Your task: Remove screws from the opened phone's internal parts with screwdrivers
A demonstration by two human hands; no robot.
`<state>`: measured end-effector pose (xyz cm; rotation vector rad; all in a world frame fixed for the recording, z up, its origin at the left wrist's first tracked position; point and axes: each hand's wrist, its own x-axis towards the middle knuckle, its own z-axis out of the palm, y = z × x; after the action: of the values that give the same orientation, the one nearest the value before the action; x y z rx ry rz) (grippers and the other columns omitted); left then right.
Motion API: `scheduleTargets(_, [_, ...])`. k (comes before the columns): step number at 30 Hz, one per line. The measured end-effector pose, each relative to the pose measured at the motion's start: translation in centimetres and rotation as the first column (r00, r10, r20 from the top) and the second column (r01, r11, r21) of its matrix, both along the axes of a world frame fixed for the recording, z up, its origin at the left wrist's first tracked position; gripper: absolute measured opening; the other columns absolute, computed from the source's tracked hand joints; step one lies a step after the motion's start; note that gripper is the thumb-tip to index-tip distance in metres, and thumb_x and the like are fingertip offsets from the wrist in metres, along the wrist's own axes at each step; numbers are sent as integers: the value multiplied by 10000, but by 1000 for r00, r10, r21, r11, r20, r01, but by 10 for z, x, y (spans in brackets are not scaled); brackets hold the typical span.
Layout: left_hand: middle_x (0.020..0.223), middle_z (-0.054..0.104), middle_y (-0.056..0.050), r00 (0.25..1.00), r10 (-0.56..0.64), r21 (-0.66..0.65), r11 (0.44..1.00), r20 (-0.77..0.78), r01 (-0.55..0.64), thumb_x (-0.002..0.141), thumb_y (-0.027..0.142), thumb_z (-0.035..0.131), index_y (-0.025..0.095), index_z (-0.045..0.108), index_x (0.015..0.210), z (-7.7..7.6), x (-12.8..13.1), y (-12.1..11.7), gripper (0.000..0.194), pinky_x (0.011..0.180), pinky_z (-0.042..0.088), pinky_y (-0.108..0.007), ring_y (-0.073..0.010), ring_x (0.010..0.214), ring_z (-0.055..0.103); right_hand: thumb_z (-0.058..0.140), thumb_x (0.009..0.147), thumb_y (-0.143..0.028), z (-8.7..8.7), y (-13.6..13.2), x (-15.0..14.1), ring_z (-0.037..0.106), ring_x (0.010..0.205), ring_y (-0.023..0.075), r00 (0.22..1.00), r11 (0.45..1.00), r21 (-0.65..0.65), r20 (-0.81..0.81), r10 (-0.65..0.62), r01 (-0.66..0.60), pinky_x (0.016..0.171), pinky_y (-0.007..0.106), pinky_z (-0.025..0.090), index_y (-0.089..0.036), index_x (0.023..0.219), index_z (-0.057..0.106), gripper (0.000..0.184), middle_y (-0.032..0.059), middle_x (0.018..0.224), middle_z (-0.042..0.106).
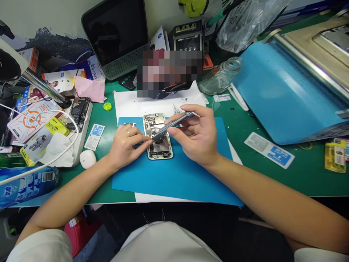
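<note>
An opened smartphone (160, 154), its inner parts bare, lies on a blue mat (169, 182). My right hand (200, 136) is closed around a grey pen-shaped screwdriver (177, 122), which slants down to the left across the phone. Its tip meets the fingertips of my left hand (128, 143) at the phone's left edge. There my left thumb and forefinger are pinched together; whatever sits between them is too small to make out. Small metal parts (130, 124) lie on the mat left of the phone. Several thin metal tips (177, 109) show behind my right hand.
White paper (128, 103) lies under the mat. A glass jar (222, 76) lies tilted behind, near a blue-covered machine (269, 94). At left are a white earbud case (87, 159), another opened phone (79, 112), boxes and a white cable (73, 122). A dark screen (117, 32) stands behind.
</note>
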<state>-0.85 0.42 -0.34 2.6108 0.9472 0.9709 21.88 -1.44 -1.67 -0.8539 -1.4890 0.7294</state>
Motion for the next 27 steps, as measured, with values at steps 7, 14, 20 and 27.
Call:
scheduleTargets(7, [787,719,-13,1000,13,11,1000,-6,-13,1005,329,678,212,750,902,-1,0,0,172,733,370,-360,-191,786,610,747,933,-303,0,0,1,773,853,164,1000,1000,-24,11,-3,4,667,258,679,-339,1277,491,430,9,1016,755])
scheduleTargets(14, [790,713,-7,1000,18,-5,1000,-1,-18,1002,324,682,215,742,896,0,0,0,163,729,365,-359,-181,762,603,748,929,-279,1,-1,0,769,865,164,1000,999,-36,-11,10,-10,689,269,676,-352,1281,500,437,0,1019,749])
scheduleTargets(20, [789,710,-12,1000,14,3,1000,11,-14,999,326,686,209,744,895,-1,1,-1,168,727,361,-358,-186,767,612,741,935,-314,0,-1,1,762,869,173,1000,999,-47,-8,14,-15,708,290,671,-352,1285,487,434,5,1031,743])
scheduleTargets(27, [833,724,-20,999,48,-61,997,-19,-49,1004,390,668,222,757,952,-2,0,-1,197,755,389,-371,-189,791,622,740,936,-338,-2,0,1,768,883,178,1000,999,-22,12,-22,23,704,291,680,-340,1302,480,449,17,1029,746])
